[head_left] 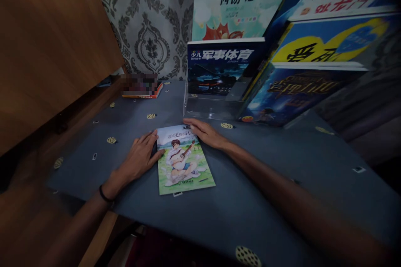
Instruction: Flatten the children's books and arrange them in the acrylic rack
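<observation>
Head view | clear acrylic book stand (213,106) at 12 o'clock of thin green illustrated book (184,159) lying on blue-grey tablecloth (266,167) | your left hand (140,159) flat, fingers together on its 9 o'clock edge | your right hand (205,131) flat, fingers extended on its 1 o'clock corner

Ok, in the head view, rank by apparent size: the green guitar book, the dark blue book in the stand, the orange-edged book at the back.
1. Dark blue book
2. Green guitar book, close in size and nearer the camera, so unsure
3. Orange-edged book, farthest and partly blurred

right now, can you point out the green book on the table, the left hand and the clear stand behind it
green book (184,167), head view, middle of its cover
left hand (140,158), head view, back of the hand, resting on the book's left edge
clear stand (206,108), head view, its front lip
</observation>
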`<state>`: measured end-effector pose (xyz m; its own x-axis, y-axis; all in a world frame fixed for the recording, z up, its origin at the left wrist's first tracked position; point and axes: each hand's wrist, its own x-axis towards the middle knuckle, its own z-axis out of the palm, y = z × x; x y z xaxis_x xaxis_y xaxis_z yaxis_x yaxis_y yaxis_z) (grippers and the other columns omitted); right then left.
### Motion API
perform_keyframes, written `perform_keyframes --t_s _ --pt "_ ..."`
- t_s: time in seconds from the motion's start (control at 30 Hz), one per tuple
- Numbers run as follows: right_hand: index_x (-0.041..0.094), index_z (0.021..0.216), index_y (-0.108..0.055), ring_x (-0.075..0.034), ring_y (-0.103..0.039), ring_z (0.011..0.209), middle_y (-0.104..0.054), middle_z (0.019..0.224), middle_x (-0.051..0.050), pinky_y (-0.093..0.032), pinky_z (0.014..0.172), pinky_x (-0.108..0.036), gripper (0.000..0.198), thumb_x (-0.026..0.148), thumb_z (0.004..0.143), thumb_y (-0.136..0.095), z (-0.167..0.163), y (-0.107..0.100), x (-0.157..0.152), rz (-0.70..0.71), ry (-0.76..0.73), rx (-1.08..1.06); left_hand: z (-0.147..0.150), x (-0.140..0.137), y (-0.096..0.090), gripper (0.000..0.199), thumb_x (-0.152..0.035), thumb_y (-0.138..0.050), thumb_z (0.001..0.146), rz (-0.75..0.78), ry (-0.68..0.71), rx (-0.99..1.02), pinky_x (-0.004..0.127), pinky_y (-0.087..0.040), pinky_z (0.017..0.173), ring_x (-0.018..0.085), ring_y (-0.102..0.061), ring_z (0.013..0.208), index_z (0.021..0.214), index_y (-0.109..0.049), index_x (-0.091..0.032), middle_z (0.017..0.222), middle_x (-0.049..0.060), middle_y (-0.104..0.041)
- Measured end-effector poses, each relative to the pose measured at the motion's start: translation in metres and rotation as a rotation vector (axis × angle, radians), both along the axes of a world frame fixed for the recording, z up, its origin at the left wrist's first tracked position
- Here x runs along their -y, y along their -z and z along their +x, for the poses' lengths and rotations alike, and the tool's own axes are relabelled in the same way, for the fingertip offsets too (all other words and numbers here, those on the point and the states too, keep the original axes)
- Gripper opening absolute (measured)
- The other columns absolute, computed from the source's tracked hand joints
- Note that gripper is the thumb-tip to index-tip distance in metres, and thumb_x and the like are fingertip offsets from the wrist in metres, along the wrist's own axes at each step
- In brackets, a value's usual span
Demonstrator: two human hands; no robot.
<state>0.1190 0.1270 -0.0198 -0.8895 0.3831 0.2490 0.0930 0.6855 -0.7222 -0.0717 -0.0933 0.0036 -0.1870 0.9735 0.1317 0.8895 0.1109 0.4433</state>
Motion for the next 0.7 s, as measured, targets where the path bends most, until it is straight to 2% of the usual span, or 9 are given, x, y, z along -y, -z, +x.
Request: perform_keyframes --t_s 0.17,0.33,0.5,0.7 --pt "0.022 0.147 -0.050 -0.025 -0.050 0.140 -0.055 0.151 -0.010 -0.041 0.116 -0.050 0.048 0.035 0.104 -0.034 0.019 0.003 0.002 0.070 0.024 0.074 0.000 0.000 0.002 0.050 -0.052 -0.046 0.099 -0.003 -0.002 -0.007 0.053 -0.024 0.118 0.035 -0.037 0.145 0.134 -0.052 -0.018 0.157 0.019 -0.044" --pt "0.022 0.150 -0.046 -0.025 -0.049 0.141 -0.053 0.153 -0.008 -0.037 0.119 -0.052 0.049 0.035 0.104 -0.031 0.037 -0.001 0.014 0.121 0.012 0.115 -0.001 -0.001 0.005 0.050 -0.052 -0.044 0.099 -0.010 -0.003 -0.067 0.052 -0.030 0.115 0.037 -0.039 0.145 0.134 -0.053 -0.017 0.156 0.019 -0.046" --pt "0.026 0.151 -0.045 -0.025 -0.041 0.147 -0.047 0.157 -0.005 -0.028 0.124 -0.056 0.049 0.033 0.105 -0.030 0.059 -0.002 0.031 0.143 -0.017 0.131 -0.001 0.000 0.005 0.049 -0.049 -0.039 0.101 -0.034 -0.008 -0.203 0.049 -0.036 0.110 0.034 -0.042 0.144 0.136 -0.051 -0.015 0.157 0.018 -0.044" --pt "0.036 0.152 -0.044 -0.024 -0.039 0.148 -0.050 0.155 0.001 -0.025 0.125 -0.059 0.047 0.032 0.107 -0.030 0.085 0.001 0.053 0.130 -0.074 0.093 0.000 0.000 0.006 0.051 -0.051 -0.035 0.102 -0.038 -0.015 -0.277 0.048 -0.040 0.107 0.034 -0.043 0.143 0.132 -0.052 -0.014 0.156 0.019 -0.046"
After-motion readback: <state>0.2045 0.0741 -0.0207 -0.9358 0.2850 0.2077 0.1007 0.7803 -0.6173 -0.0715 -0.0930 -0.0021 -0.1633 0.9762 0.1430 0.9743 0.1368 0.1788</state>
